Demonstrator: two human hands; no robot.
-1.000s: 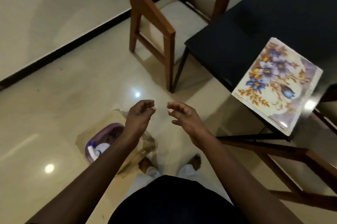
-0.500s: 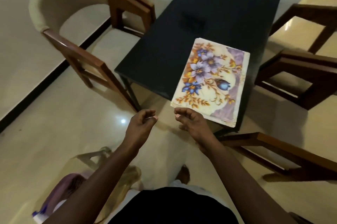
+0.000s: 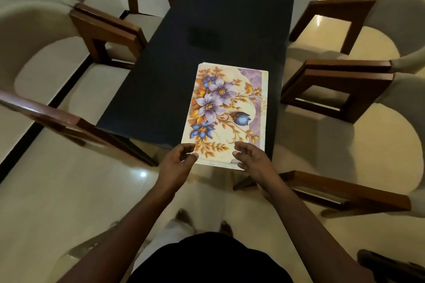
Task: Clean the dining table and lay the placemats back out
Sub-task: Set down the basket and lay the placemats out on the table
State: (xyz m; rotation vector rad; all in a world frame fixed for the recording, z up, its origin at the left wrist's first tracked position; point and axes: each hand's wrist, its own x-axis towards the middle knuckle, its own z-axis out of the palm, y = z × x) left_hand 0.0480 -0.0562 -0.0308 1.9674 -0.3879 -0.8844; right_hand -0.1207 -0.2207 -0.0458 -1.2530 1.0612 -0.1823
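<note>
A stack of floral placemats [image 3: 226, 110], cream with purple and blue flowers, lies on the near right part of the dark dining table [image 3: 207, 41] and overhangs its near edge. My left hand [image 3: 177, 163] hovers at the stack's near left corner, fingers curled and apart, holding nothing. At the near right corner my right hand [image 3: 251, 158] is held palm inward with fingers spread, also holding nothing. Whether either hand touches the mats I cannot tell.
Wooden chairs with beige cushions stand around the table: two on the left [image 3: 96, 29], two on the right [image 3: 345, 89], and one [image 3: 340, 193] at the near end to my right. Glossy beige floor [image 3: 69, 190] lies below, my feet visible on it.
My view has swung from the floor and a purple basket up to the table. Both hands have come forward to the near edge of the placemat stack.
</note>
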